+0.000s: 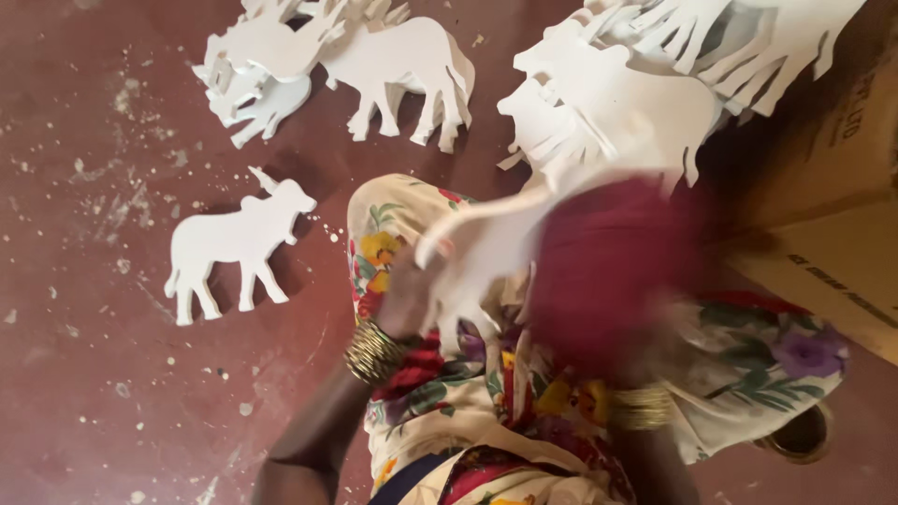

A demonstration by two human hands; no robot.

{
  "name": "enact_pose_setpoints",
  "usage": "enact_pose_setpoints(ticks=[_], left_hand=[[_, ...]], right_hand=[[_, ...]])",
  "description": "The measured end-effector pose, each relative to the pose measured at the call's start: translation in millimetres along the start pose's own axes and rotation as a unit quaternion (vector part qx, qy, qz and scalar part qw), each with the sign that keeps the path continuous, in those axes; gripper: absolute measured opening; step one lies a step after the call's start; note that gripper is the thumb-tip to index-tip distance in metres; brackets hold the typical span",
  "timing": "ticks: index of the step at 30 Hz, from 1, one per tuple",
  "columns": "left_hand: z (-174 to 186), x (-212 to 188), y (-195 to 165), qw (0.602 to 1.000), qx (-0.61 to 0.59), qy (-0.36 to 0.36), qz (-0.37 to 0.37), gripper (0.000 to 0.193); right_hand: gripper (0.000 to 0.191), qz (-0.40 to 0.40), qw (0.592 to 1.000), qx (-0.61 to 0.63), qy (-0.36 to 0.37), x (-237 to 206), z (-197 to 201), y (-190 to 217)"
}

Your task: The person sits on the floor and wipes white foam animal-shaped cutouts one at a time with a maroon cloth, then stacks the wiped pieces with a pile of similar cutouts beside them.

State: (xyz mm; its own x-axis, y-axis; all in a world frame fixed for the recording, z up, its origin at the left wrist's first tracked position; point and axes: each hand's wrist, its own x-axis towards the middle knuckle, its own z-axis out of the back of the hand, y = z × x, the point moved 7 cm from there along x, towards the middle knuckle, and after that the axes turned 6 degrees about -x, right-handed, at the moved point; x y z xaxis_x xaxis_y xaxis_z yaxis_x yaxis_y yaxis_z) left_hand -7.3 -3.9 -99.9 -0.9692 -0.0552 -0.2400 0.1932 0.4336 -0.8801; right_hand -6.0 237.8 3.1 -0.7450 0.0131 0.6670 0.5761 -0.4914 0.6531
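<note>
The person sits low over a dark red floor (84, 402) speckled with pale flecks, a flowered cloth across the lap. The left hand (407, 299), gold bangles (372, 352) at the wrist, is closed around a flat white animal cut-out (486, 248) held over the knees; the piece is smeared by motion, so its exact outline is hard to read. The right hand (599, 281) is buried in a dark red cloth (608, 252) pressed against that cut-out, and the blur hides the fingers, so I cannot tell how tightly it is closed. More bangles show at that wrist.

On the floor to the left a single white bull cut-out (234, 245) lies by itself. Above it lies a loose heap of white animal shapes (374, 61), overlapping one another. A second heap (617, 103) lies further right, its edge leaning on a brown cardboard box (823, 187). A small round metal tin (800, 435) sits by the person's right knee.
</note>
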Motion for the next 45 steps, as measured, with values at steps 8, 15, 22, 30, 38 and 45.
enact_pose_setpoints(ticks=[8,15,22,30,38,45], left_hand=[[6,21,55,0.994,-0.007,0.098,-0.043,0.036],[6,33,86,0.995,0.034,0.098,-0.013,0.042],[-25,37,42,0.972,-0.142,0.176,0.068,0.063],[-38,27,23,0.968,-0.153,0.180,0.080,0.071],[-56,19,11,0.965,-0.032,0.258,-0.019,0.074],[-91,7,13,0.894,0.333,0.260,-0.150,0.053]], right_hand=[[0.047,0.224,0.962,-0.124,0.099,0,-88,18],[0.031,-0.068,0.991,-0.112,-0.033,29,-59,-47],[0.049,0.223,0.946,-0.131,0.194,-55,-100,12],[0.039,0.050,0.956,-0.267,0.112,-23,-70,-102],[0.031,-0.144,0.987,-0.071,-0.007,16,20,-119],[0.021,0.088,0.978,-0.108,0.155,37,-25,-8]])
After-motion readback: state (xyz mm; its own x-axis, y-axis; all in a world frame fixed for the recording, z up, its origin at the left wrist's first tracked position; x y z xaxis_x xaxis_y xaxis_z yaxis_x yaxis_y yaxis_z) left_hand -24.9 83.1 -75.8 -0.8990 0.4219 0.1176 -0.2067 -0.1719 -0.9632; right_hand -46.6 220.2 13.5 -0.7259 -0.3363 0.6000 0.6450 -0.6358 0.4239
